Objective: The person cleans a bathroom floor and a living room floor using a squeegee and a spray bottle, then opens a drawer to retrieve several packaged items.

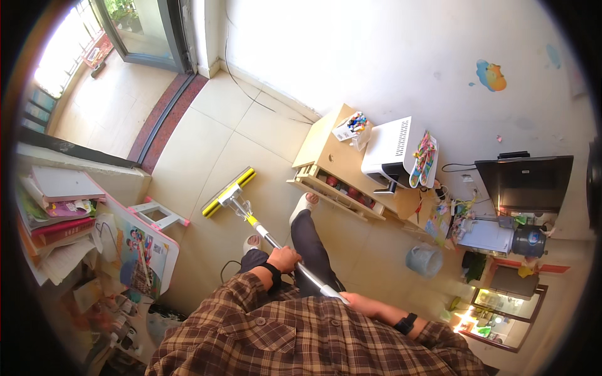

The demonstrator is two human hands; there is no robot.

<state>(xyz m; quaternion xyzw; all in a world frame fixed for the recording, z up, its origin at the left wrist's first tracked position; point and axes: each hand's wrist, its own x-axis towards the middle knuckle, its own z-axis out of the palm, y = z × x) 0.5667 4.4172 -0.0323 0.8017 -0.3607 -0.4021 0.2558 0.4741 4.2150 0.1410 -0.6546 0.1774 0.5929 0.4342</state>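
Down below me, my left hand [285, 258] is wrapped tight around the long silver metal mop handle [276, 244], about halfway along it. My right hand [359, 302] grips the top end of the same handle, near my brown checked shirt [295, 335]. My two hands are apart, one lower and one higher on the stick. I wear a black band on each wrist. The flat yellow and grey mop head [229, 191] lies on the pale tiled floor [207, 144], out in front of my feet in white slippers. Just right of the mop head is a low wooden cabinet [326, 150] with a white boxy machine [390, 150] on top. A small pink and white stool [162, 216] stands left of the mop head. A grey bucket [424, 259] sits on the floor to the right, near the wall.
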